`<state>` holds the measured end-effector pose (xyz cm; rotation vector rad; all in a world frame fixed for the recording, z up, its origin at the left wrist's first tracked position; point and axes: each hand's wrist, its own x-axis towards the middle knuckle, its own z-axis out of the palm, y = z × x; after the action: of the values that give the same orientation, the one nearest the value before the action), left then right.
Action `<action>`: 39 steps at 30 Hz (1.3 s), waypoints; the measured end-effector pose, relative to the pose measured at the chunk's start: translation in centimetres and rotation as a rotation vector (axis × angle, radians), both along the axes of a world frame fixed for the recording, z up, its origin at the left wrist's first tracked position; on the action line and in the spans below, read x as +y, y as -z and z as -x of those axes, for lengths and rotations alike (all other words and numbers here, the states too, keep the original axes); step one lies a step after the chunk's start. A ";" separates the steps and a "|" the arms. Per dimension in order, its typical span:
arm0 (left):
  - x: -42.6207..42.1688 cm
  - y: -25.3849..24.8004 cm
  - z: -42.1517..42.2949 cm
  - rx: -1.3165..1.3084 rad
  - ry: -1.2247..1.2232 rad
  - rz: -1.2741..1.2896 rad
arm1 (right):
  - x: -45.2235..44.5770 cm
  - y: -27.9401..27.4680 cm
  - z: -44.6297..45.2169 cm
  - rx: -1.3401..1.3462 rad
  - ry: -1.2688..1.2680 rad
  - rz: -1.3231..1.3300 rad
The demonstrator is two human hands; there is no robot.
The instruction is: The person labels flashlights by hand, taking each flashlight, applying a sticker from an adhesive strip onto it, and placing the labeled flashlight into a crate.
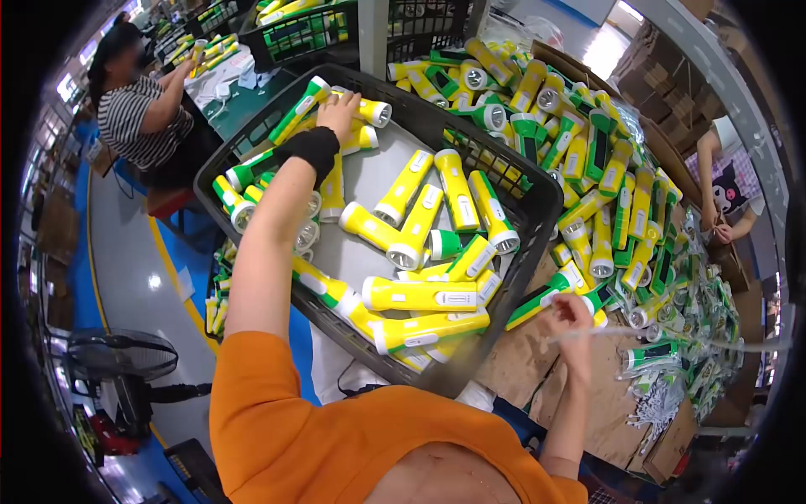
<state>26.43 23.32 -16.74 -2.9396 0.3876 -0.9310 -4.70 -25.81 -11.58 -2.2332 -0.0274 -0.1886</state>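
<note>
My left hand [337,116], with a black band [315,153] at the wrist, reaches to the far side of a black plastic crate [537,197]. Its fingers close over a yellow flashlight [369,111] lying among others there. My right hand [571,323] is raised at the crate's right side, near a green and yellow flashlight [546,296]. Its fingers are curled and slightly blurred; what they hold, if anything, I cannot make out. A pale, blurred strip [672,338] passes by these fingers. More yellow flashlights [420,294] lie at angles inside the crate.
A large heap of flashlights [579,143] rises beyond the crate's right side. Bagged flashlights [672,361] and white cords [659,407] lie on the cardboard-covered table [579,412]. A co-worker [143,109] sits at the left; another person's hands [722,227] are at right. A fan [126,357] stands lower left.
</note>
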 end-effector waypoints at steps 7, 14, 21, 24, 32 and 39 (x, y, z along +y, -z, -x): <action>-1.7 -5.2 0.6 0.121 0.084 -0.173 | 6.5 -7.1 -3.8 -0.163 -0.051 -0.472; -7.1 -10.0 11.1 0.455 0.289 0.696 | 13.3 -6.4 -10.2 -0.043 -0.390 -0.584; -12.0 -11.7 17.7 1.507 0.536 1.868 | 16.2 -4.8 -13.2 0.199 -0.347 -0.659; -12.4 -10.8 18.0 1.284 0.585 1.752 | 16.2 -5.2 -11.7 0.113 -0.363 -0.704; -12.6 -9.0 18.5 0.912 0.586 1.427 | 17.3 -4.9 -10.9 0.086 -0.450 -0.646; -12.2 -8.3 18.3 0.877 0.583 1.356 | 17.8 -5.1 -10.9 0.162 -0.438 -0.741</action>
<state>8.13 11.10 -8.46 -4.4983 0.9609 0.5736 6.16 -7.98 -6.43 -1.4518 -0.3054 0.1979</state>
